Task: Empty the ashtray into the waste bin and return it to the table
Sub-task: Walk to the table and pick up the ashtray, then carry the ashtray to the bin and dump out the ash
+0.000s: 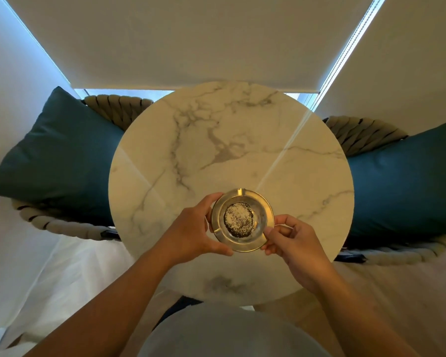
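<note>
ashtray (242, 220) gripped between both hands over the near part of the table (229, 150), left hand (191, 231) on its left rim, right hand (295, 244) pinching lower right rim, can't tell if it's touching the tabletop

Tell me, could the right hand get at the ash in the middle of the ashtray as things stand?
Probably yes. The right hand pinches the ashtray at its near right rim, and the ash lies uncovered in the bowl. The left hand holds the opposite rim, so the right grip might let go and reach in.
</note>
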The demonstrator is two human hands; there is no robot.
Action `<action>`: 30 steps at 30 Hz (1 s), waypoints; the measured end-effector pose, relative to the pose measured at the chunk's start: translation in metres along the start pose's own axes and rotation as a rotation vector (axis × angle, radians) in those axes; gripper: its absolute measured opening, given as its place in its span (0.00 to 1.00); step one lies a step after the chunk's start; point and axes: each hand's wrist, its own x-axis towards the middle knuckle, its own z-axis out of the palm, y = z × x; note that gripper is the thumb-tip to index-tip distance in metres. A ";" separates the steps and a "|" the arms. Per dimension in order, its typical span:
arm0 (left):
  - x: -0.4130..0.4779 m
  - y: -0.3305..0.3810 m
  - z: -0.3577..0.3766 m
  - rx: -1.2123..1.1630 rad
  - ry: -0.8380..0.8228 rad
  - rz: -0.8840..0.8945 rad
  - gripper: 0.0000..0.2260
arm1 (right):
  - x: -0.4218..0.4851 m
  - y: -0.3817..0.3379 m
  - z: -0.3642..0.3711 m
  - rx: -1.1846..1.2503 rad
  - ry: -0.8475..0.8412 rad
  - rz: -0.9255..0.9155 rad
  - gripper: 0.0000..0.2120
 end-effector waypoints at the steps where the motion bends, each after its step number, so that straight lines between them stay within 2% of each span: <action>1: -0.007 0.003 0.008 -0.003 0.014 -0.009 0.49 | -0.005 0.002 -0.006 -0.003 -0.009 0.002 0.05; 12: -0.085 0.024 0.085 -0.102 0.176 -0.110 0.49 | -0.054 0.024 -0.050 -0.098 -0.180 0.045 0.07; 17: -0.123 0.030 0.099 -0.173 0.255 -0.168 0.47 | -0.064 0.030 -0.046 -0.199 -0.304 0.069 0.08; 18: -0.129 0.030 0.100 -0.178 0.282 -0.177 0.46 | -0.065 0.029 -0.044 -0.212 -0.323 0.063 0.07; 20: -0.170 0.024 0.099 -0.210 0.436 -0.254 0.46 | -0.069 0.030 -0.014 -0.291 -0.477 0.068 0.04; 23: -0.191 0.016 0.100 -0.215 0.514 -0.292 0.46 | -0.070 0.029 0.005 -0.339 -0.565 0.056 0.04; 30: -0.200 0.018 0.092 -0.203 0.534 -0.299 0.46 | -0.070 0.027 0.019 -0.331 -0.558 0.034 0.06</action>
